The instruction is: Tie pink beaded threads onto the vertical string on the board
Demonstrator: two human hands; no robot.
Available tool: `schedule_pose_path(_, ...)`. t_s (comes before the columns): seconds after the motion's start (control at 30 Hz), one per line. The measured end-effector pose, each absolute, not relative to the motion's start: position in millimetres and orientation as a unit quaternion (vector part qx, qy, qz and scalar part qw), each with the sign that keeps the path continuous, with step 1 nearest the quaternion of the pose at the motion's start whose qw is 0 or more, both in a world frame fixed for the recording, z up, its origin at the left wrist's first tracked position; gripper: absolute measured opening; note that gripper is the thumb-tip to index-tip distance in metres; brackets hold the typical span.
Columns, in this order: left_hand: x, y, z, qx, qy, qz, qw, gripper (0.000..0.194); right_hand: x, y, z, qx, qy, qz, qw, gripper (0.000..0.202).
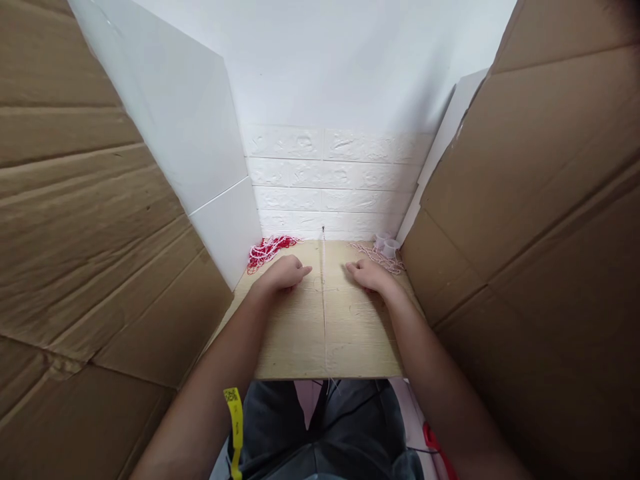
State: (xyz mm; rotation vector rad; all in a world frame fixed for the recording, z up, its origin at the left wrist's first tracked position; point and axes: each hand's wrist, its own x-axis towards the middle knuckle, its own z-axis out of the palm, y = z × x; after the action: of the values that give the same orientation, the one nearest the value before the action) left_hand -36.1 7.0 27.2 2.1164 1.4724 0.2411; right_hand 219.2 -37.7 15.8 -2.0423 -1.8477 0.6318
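A thin pale cord (325,320) runs straight down the middle of the wooden board (290,353), from a small hook (323,229) at the wall to past the front edge. Its upper part looks thicker, perhaps knotted or braided. My left hand (289,272) is left of the cord, its fingers curled and thumb and forefinger pressed together. Mirroring it on the right, my right hand (366,273) is also closed, fingertips towards the cord. Faint loose strands lie near the cord between the hands. Whatever the fingers pinch is too fine to make out.
Red and white string (270,251) lies piled at the back left. Pale pink string (383,257) and small clear cups (390,248) are at the back right. Tall cardboard panels (90,233) (540,220) flank both sides. A white brick-pattern wall (340,177) stands behind.
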Motion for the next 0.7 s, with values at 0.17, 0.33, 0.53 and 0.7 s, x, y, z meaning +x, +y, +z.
schedule_pose_path(0.17,-24,4,22,0.783,0.505,0.167,0.322,0.053,203,-39,13,-0.641,-0.677,0.254,0.257,0.046)
schedule_pose_path(0.33,-17,3,17,0.788,0.468,0.141,0.373,0.057,188,-44,10,-0.589,-0.675,0.342,0.283,0.040)
schedule_pose_path(0.53,-29,7,18,0.783,0.496,0.086,0.365,0.054,201,-44,15,-0.662,-0.663,0.279,0.209,0.041)
schedule_pose_path(0.7,-30,3,25,0.782,0.499,0.099,0.359,0.049,214,-37,13,-0.710,-0.644,0.209,0.195,0.038)
